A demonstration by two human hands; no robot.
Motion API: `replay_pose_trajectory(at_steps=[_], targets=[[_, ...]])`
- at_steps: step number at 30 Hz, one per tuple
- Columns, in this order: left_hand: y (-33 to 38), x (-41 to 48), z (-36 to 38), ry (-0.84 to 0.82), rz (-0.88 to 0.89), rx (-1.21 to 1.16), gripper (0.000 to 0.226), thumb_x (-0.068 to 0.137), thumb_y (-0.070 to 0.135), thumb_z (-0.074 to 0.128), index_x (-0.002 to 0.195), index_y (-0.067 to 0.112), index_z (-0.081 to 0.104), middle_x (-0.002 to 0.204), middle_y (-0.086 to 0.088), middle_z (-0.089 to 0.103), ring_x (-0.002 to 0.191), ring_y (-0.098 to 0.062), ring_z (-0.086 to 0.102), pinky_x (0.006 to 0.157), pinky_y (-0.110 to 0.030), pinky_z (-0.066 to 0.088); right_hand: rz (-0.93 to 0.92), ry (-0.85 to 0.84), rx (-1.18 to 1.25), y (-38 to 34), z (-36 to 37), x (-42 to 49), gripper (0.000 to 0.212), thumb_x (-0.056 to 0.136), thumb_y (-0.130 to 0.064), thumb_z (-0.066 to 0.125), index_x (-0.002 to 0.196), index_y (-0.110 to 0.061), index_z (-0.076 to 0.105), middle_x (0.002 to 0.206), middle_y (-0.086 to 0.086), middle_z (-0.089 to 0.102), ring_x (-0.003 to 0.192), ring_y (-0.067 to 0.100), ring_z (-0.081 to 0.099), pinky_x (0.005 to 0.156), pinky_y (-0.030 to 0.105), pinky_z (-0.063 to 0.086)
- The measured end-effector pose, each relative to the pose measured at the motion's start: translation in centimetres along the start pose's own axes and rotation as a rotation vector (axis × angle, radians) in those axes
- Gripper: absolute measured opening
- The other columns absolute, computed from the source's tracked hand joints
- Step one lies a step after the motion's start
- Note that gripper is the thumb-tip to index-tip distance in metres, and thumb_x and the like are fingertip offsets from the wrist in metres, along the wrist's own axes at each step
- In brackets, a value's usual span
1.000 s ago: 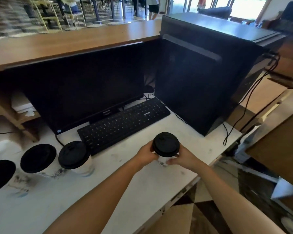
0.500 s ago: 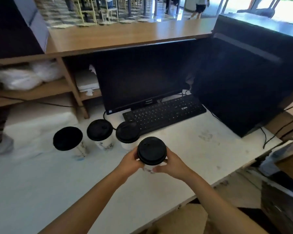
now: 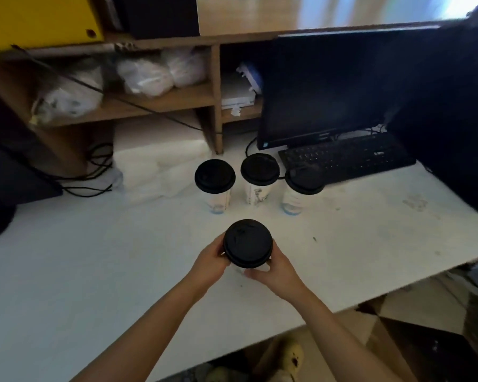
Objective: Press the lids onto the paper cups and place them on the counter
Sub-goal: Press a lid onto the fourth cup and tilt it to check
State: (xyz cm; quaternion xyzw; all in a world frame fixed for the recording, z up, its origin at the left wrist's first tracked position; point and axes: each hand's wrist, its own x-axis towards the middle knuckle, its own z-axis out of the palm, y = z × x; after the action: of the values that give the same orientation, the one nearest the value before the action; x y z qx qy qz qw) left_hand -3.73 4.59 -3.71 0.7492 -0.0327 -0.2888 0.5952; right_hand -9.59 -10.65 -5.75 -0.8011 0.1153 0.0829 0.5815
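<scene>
A white paper cup with a black lid point(image 3: 247, 243) is held between both hands above the white counter point(image 3: 94, 271). My left hand point(image 3: 209, 261) grips its left side and my right hand point(image 3: 273, 268) wraps its right side; the cup body is mostly hidden under the lid. Three more lidded paper cups stand in a row behind it: the left cup point(image 3: 215, 177), the middle cup point(image 3: 260, 170) and the right cup point(image 3: 302, 181), which stands just in front of the keyboard.
A black keyboard point(image 3: 345, 157) and a dark monitor point(image 3: 323, 86) sit at the back right, a black case point(image 3: 453, 111) at the far right. Wooden shelves point(image 3: 160, 100) with white bags and cables fill the back left. The counter's front edge runs just below my forearms.
The view has swung left, so the cup row now sits centred ahead of the held cup. Both hands keep the same hold on the lidded cup.
</scene>
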Motion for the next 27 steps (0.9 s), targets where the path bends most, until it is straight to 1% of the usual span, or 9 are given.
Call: replay_pose_trajectory(at_steps=[2,4,6,10,12,16,21,24,27], targets=[[-0.1,0.1,-0.5,0.066,0.008,-0.085,0.047,0.091,-0.002,0.044,0.13,0.022,0.053,0.128,0.005,0.058,0.124,-0.015,0.051,0.097,-0.024,0.043,0.055,-0.015,-0.008,-0.2,-0.4,-0.1,0.069,0.081,-0.001,0.068,0.138,-0.024,0.036,0.128,-0.011,0.047,0.122,0.008,0.046,0.095,0.013,0.038],[0.7,0.2,-0.7,0.192,-0.001,-0.213,0.037,0.096,0.011,0.043,0.128,0.022,0.056,0.128,0.001,0.06,0.122,-0.014,0.053,0.105,-0.031,0.04,0.106,0.159,0.099,-1.0,-1.6,0.0,0.048,0.087,0.007,0.05,0.13,-0.016,0.048,0.123,-0.003,0.055,0.124,0.019,0.051,0.098,0.025,0.04],[2.3,0.5,-0.1,0.265,0.035,-0.224,0.033,0.097,0.026,0.043,0.127,0.026,0.056,0.126,0.006,0.06,0.12,-0.009,0.053,0.107,-0.03,0.038,0.132,0.358,0.312,-2.7,-2.4,0.4,0.032,0.095,-0.002,0.04,0.121,-0.012,0.056,0.117,0.003,0.062,0.116,0.021,0.057,0.101,0.032,0.043],[3.8,1.2,3.1,0.305,0.145,0.136,0.034,0.099,0.027,0.034,0.119,0.019,0.06,0.119,0.004,0.062,0.112,-0.012,0.055,0.092,-0.022,0.04,0.125,0.251,0.145,-5.7,-0.6,1.7,0.038,0.101,-0.032,0.031,0.121,-0.019,0.06,0.11,-0.005,0.063,0.105,0.01,0.057,0.085,0.019,0.041],[3.2,1.5,3.8,0.382,0.2,0.205,0.032,0.1,0.023,0.033,0.109,0.017,0.063,0.107,-0.001,0.067,0.098,-0.015,0.06,0.082,-0.023,0.043,0.055,0.292,0.003,-5.5,0.4,2.2,0.034,0.101,-0.028,0.034,0.116,-0.016,0.063,0.107,-0.002,0.064,0.101,0.013,0.058,0.078,0.016,0.04],[2.4,2.2,3.9,0.431,0.204,0.241,0.032,0.1,0.024,0.033,0.108,0.016,0.063,0.104,0.0,0.067,0.089,-0.01,0.057,0.079,-0.022,0.041,0.021,0.325,-0.045,-4.7,0.3,2.7,0.03,0.1,-0.025,0.037,0.11,-0.011,0.062,0.1,0.0,0.063,0.093,0.013,0.057,0.074,0.015,0.04],[2.5,2.3,4.1,0.436,0.22,0.283,0.033,0.099,0.022,0.033,0.105,0.013,0.064,0.104,-0.003,0.067,0.089,-0.013,0.057,0.079,-0.024,0.041,0.017,0.303,-0.063,-5.0,0.3,2.7,0.029,0.101,-0.024,0.035,0.108,-0.011,0.061,0.098,0.0,0.061,0.091,0.013,0.055,0.07,0.01,0.037],[2.8,2.1,3.5,0.354,0.228,0.308,0.034,0.1,0.022,0.032,0.104,0.01,0.063,0.104,-0.007,0.067,0.088,-0.014,0.056,0.078,-0.025,0.04,0.039,0.29,-0.045,-5.5,0.3,2.3,0.032,0.101,-0.025,0.033,0.112,-0.01,0.059,0.1,0.001,0.059,0.093,0.015,0.054,0.074,0.021,0.038],[3.7,2.4,2.5,0.208,0.176,0.316,0.038,0.1,0.028,0.031,0.115,0.01,0.061,0.114,-0.007,0.064,0.105,-0.02,0.057,0.084,-0.024,0.037,0.102,0.291,0.0,-6.1,0.5,1.4,0.036,0.102,-0.027,0.029,0.117,-0.008,0.055,0.103,0.004,0.056,0.1,0.021,0.055,0.081,0.027,0.038]])
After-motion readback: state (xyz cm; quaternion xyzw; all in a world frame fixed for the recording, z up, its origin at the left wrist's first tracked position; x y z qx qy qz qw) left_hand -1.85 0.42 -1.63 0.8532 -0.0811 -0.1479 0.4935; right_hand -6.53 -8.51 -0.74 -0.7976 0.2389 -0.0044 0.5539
